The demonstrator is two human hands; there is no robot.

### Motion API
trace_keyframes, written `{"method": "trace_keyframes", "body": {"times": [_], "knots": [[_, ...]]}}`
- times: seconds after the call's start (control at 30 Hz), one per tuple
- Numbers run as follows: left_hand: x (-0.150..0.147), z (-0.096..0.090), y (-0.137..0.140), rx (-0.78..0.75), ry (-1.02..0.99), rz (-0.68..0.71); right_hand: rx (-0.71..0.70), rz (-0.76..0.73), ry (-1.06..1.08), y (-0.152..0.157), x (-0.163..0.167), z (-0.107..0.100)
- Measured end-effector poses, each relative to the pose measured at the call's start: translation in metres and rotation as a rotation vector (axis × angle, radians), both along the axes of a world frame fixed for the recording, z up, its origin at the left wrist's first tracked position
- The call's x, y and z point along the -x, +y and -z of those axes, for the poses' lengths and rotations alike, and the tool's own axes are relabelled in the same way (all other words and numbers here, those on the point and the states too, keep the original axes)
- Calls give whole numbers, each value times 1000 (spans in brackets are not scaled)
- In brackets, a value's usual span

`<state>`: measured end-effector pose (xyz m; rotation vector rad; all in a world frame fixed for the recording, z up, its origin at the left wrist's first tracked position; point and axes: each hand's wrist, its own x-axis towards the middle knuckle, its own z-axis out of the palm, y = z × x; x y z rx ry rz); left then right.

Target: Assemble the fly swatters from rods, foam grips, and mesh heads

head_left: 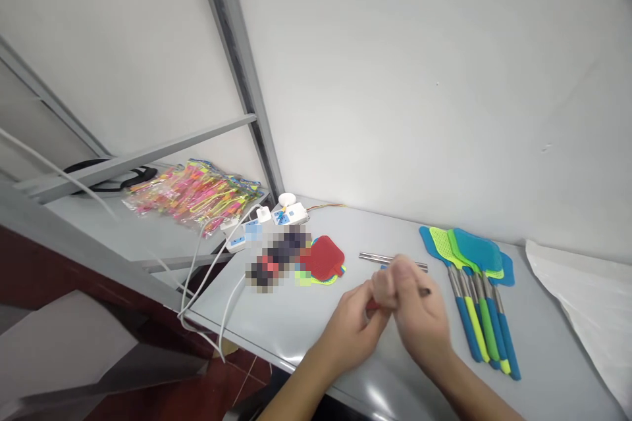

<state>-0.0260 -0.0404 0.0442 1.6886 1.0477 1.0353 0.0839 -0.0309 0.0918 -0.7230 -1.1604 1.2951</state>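
Hands: two, one left hand and one right hand, with one red piece and one dark rod showing at them. Swatters in the fan: five heads, with at least five handles; overlap may well hide more. Loose heads: one red head and at least one yellow-green head. Metal rods: at least two. Power strips: two. White sheet: one. Bagged packets: many, uncountable.
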Motion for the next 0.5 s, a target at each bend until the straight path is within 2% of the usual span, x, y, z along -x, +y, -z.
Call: {"method": "trace_keyframes", "body": {"times": [0.1,0.17,0.33,0.5], "knots": [[15,-6,-9,32,111,-45,61,63,290,-1,-8,-17],[25,-4,-16,85,136,-63,128,135,382,3,-11,-20],[47,12,-27,181,96,-103,327,196,485,18,-9,-1],[64,25,-27,215,17,-183,414,234,611,26,5,20]]}}
